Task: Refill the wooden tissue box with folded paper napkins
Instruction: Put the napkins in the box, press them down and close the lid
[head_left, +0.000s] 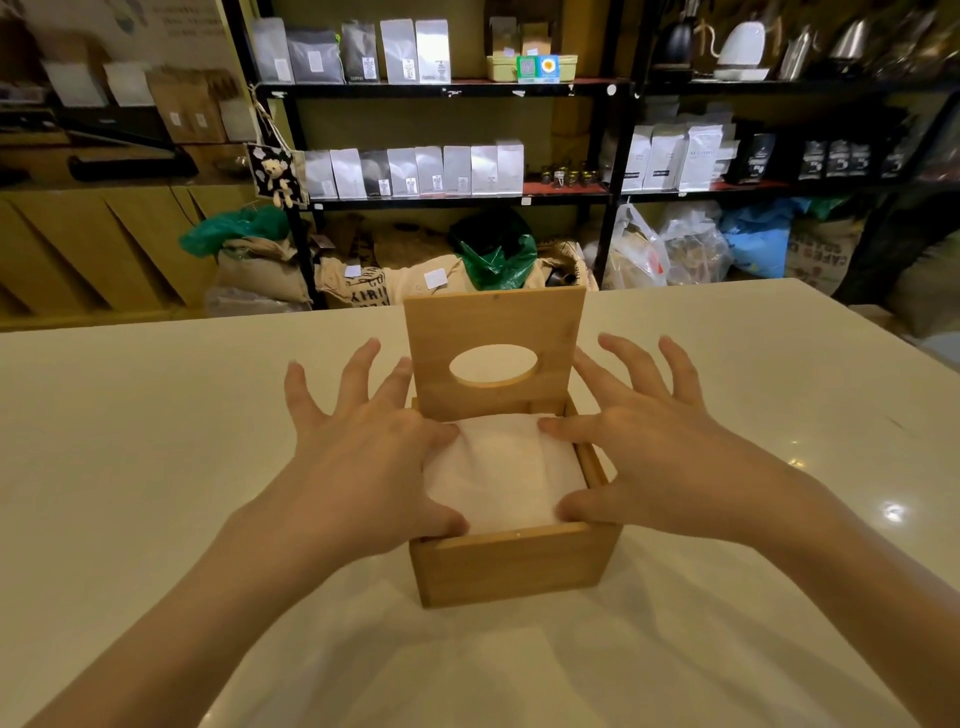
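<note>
Napkins (501, 467) in box (511, 566), between left hand (363, 467) and right hand (644, 467); fingers spread, thumbs pressing stack; lid (493, 322) upright behind.

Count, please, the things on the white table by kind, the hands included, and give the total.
Wooden tissue box with its lid standing open: 1
Stack of white napkins in the box: 1
Hands, the left hand and the right hand, fingers spread, touching the stack: 2
Total: 4
</note>
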